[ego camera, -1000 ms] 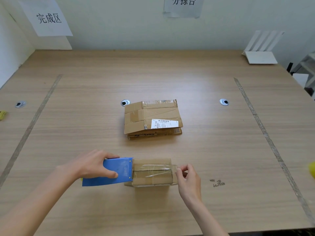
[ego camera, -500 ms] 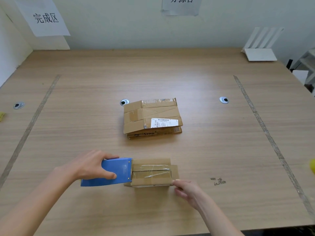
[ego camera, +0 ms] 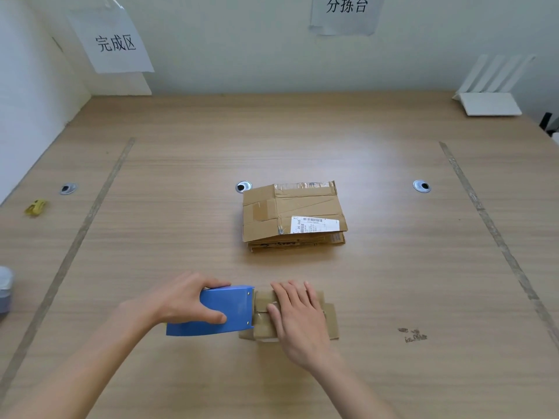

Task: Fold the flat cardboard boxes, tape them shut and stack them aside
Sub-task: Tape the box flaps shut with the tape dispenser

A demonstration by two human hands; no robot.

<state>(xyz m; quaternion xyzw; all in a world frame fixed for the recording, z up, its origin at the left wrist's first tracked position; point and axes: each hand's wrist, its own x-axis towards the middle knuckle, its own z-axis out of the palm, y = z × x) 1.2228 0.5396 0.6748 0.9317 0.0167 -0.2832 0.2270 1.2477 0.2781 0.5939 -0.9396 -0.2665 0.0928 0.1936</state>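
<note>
Paper signs read 完成区 (ego camera: 116, 43) at upper left and 分拣台 (ego camera: 346, 5) at top centre. Low in the frame, the left hand (ego camera: 184, 299) grips a blue tape dispenser (ego camera: 222, 309) against a small cardboard box (ego camera: 328, 320); the right hand (ego camera: 298, 316) presses flat on it. Flattened barcode-labelled boxes (ego camera: 290, 213) lie stacked mid-frame.

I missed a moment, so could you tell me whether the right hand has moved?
Yes. The right hand went left from the box's right end onto its top, towards the tape dispenser.
</note>
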